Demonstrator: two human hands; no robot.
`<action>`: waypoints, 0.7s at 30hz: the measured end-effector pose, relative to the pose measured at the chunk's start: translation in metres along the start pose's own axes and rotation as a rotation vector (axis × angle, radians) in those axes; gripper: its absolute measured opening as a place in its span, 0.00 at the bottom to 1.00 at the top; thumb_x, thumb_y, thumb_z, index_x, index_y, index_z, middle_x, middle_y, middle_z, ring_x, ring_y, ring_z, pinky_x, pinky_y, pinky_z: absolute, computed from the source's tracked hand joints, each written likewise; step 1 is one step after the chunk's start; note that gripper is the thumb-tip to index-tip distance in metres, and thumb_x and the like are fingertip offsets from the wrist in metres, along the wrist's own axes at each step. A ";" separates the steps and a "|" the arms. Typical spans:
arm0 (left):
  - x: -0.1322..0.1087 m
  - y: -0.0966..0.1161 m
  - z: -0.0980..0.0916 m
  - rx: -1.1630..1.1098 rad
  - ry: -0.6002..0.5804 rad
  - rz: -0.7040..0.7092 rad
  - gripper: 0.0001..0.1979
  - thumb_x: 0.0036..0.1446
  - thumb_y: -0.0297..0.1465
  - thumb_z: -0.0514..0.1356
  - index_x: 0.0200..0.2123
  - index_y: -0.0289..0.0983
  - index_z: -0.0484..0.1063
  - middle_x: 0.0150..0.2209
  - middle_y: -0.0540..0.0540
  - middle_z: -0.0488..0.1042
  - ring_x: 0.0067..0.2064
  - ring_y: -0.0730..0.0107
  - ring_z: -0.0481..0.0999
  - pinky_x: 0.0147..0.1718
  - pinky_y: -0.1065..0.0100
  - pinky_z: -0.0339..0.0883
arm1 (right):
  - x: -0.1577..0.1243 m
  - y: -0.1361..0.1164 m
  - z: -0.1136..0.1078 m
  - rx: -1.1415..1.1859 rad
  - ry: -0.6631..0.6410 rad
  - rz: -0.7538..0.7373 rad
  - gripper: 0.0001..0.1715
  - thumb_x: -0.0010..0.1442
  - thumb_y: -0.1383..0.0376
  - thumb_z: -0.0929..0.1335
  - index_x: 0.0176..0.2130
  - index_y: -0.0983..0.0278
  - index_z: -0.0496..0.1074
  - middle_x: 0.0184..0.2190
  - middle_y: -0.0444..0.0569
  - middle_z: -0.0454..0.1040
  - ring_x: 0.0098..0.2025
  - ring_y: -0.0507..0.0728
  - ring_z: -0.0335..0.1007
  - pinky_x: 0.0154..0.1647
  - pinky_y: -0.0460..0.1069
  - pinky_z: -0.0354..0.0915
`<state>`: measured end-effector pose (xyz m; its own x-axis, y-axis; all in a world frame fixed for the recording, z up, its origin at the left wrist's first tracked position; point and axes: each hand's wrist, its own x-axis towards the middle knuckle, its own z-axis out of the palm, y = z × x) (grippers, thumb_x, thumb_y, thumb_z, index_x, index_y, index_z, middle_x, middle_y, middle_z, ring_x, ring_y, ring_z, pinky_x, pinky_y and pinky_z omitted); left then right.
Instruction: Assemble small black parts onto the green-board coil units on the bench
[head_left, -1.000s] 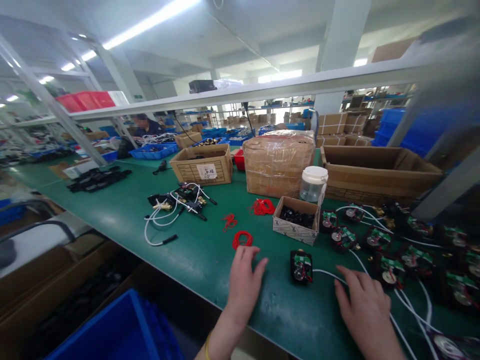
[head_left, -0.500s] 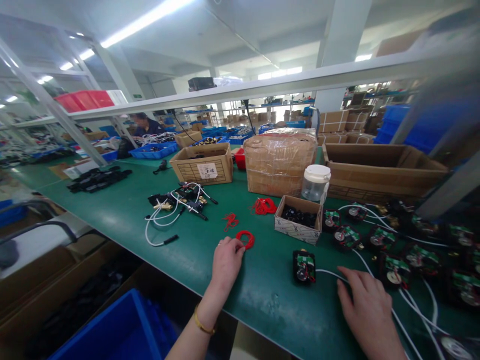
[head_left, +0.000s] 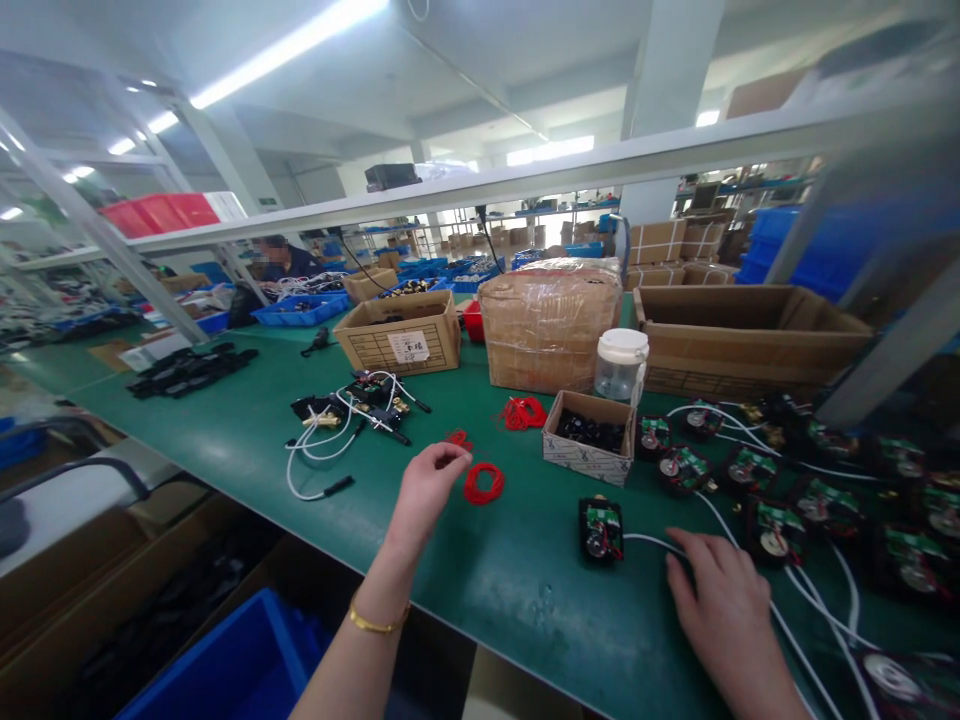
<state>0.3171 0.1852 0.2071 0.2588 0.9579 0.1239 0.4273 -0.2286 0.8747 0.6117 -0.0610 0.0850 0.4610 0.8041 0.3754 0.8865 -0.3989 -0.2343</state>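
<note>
Table: green-topped table (head_left: pixel 247 440), carrying everything below.
Harness: tangle of white cables with brass fittings (head_left: pixel 349 415), left of centre, well apart from both hands.
Left hand: left hand (head_left: pixel 426 485) raised just over the table, fingertips drawn together in a pinch; whether a strand sits between them cannot be told.
Small tangle: small red wire tangle (head_left: pixel 459 438), just beyond those fingertips.
Coil: flat red wire coil (head_left: pixel 484 483), lying on the table just right of the left hand. It is a slightly squashed ring with its long axis running left to right.
Module: black rectangular module with a green circuit board and a round silver disc (head_left: pixel 600 528), lying face up between the hands, its long axis pointing away from the person.
Cable: thin white cable (head_left: pixel 646 543), leaving the module's right side and running under the right hand.
Right hand: right hand (head_left: pixel 720 600), open and palm down, fingers spread on the cable.
Row: more modules of the same kind (head_left: pixel 780 495), strung out to the right, joined by white cables.
</note>
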 end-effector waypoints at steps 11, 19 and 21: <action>-0.026 0.052 -0.005 -0.511 -0.192 -0.155 0.13 0.53 0.39 0.69 0.33 0.36 0.72 0.52 0.36 0.80 0.55 0.52 0.79 0.57 0.56 0.67 | 0.007 -0.033 -0.028 0.260 0.172 -0.027 0.16 0.68 0.61 0.61 0.48 0.62 0.74 0.43 0.56 0.76 0.45 0.67 0.71 0.43 0.61 0.65; -0.062 0.087 0.014 -0.743 -0.489 -0.333 0.13 0.55 0.34 0.69 0.36 0.36 0.68 0.49 0.34 0.82 0.51 0.52 0.82 0.54 0.55 0.71 | 0.016 -0.095 -0.084 0.902 -0.040 0.097 0.13 0.66 0.57 0.65 0.46 0.57 0.76 0.41 0.49 0.76 0.43 0.61 0.73 0.43 0.54 0.69; -0.068 0.093 0.020 -0.733 -0.546 -0.360 0.13 0.55 0.34 0.68 0.36 0.37 0.67 0.49 0.34 0.82 0.50 0.52 0.83 0.52 0.55 0.72 | 0.022 -0.104 -0.092 1.018 -0.108 0.133 0.14 0.66 0.56 0.66 0.45 0.58 0.77 0.41 0.49 0.77 0.43 0.60 0.74 0.44 0.54 0.68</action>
<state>0.3566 0.0952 0.2710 0.6626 0.6950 -0.2793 -0.0363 0.4023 0.9148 0.5328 -0.0425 0.2005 0.5024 0.8360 0.2205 0.3529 0.0346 -0.9350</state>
